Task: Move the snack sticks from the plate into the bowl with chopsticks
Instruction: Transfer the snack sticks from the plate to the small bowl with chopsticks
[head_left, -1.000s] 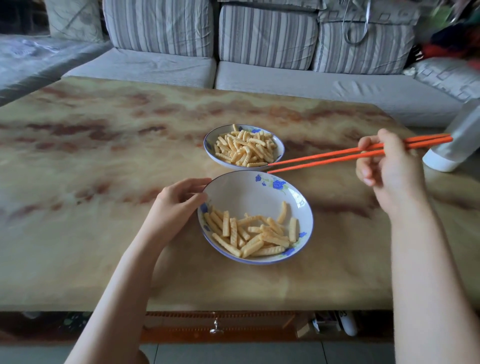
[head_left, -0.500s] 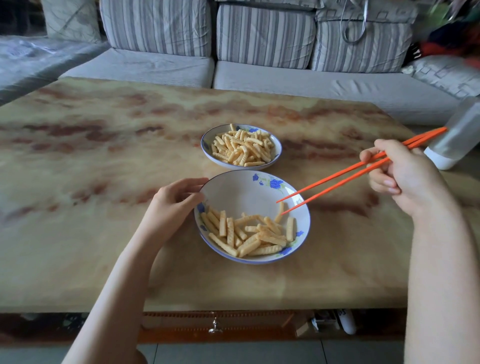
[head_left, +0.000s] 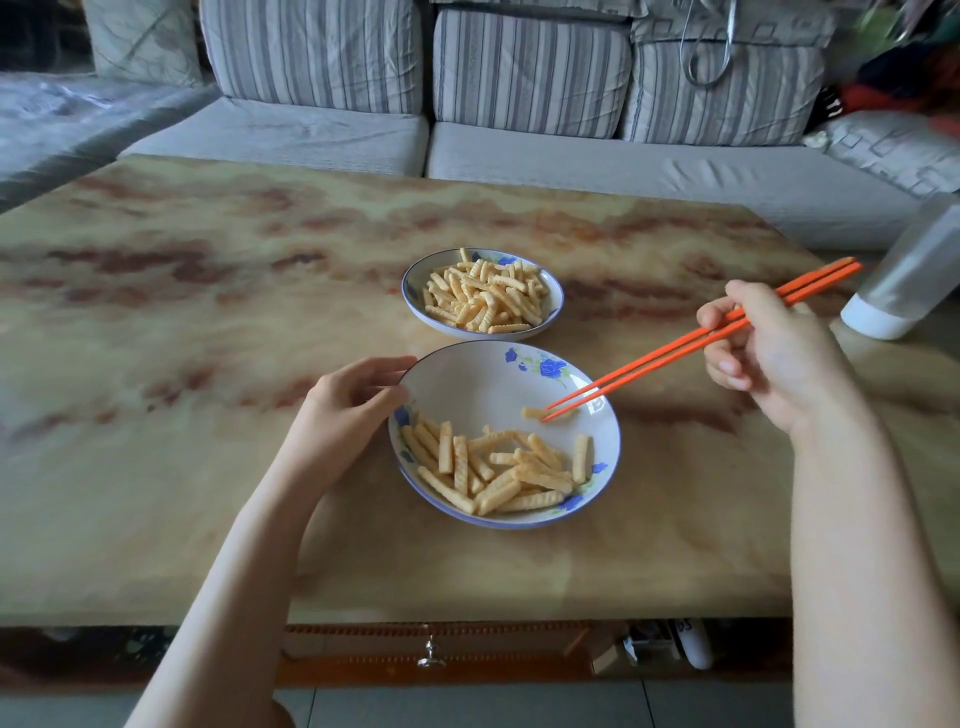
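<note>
The near white plate (head_left: 467, 379), with blue flowers on its rim, holds several ridged yellow snack sticks (head_left: 498, 467) along its near side. Behind it, a smaller bowl (head_left: 410, 293) is piled with the same sticks. My left hand (head_left: 343, 415) holds the plate's left rim, fingers curled round the edge. My right hand (head_left: 774, 353) grips a pair of orange chopsticks (head_left: 675, 345). Their tips are closed on a single snack stick (head_left: 534, 413) lying apart on the plate's right side.
Both dishes stand on a marbled yellow-brown table (head_left: 208, 415). A translucent bottle with a white cap (head_left: 909, 280) leans at the table's right edge, just behind my right hand. A striped grey sofa (head_left: 519, 150) runs along the far side.
The chopstick tips have swung from the far bowl's rim down to the near plate and now close on a stick there. My right hand moved nearer; my left hand stayed on the rim.
</note>
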